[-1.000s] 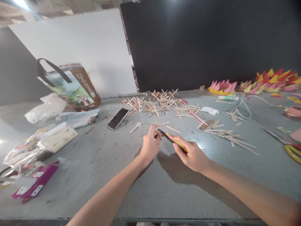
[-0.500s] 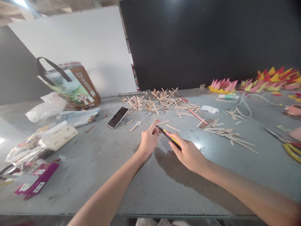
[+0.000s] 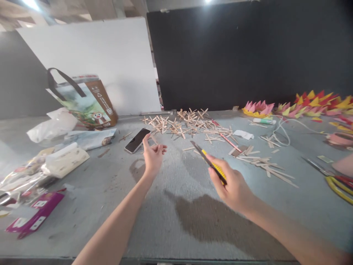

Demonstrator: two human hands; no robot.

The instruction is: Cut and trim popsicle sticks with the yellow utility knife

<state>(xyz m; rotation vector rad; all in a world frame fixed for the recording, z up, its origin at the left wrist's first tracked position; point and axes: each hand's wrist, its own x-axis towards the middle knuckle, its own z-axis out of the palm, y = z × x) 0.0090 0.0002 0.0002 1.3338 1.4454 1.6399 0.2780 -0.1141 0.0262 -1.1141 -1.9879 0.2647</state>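
Note:
My right hand (image 3: pixel 234 184) is wrapped round a yellow and black utility knife (image 3: pixel 213 165), raised above the table with its blade end pointing up and left. My left hand (image 3: pixel 153 156) hovers to the left of it, beside a smartphone (image 3: pixel 137 141) that lies face up. One finger stretches upward and the others are loosely bent, with nothing visible between them. Behind both hands spreads a pile of wooden craft sticks (image 3: pixel 182 125), many set in crosses. More craft sticks (image 3: pixel 264 162) lie loose to the right of the knife, near a red and white pencil (image 3: pixel 230 142).
On the left are a printed carrier bag (image 3: pixel 92 101), plastic packets (image 3: pixel 66 162) and a purple box (image 3: pixel 38 211). Yellow-handled scissors (image 3: pixel 336 184), a glue stick (image 3: pixel 264 121), a white cord (image 3: pixel 286 138) and folded paper flowers (image 3: pixel 257 108) lie on the right.
My hands have moved apart. The left went leftward toward the phone, its fingers opening; the right drew back to the right with the utility knife.

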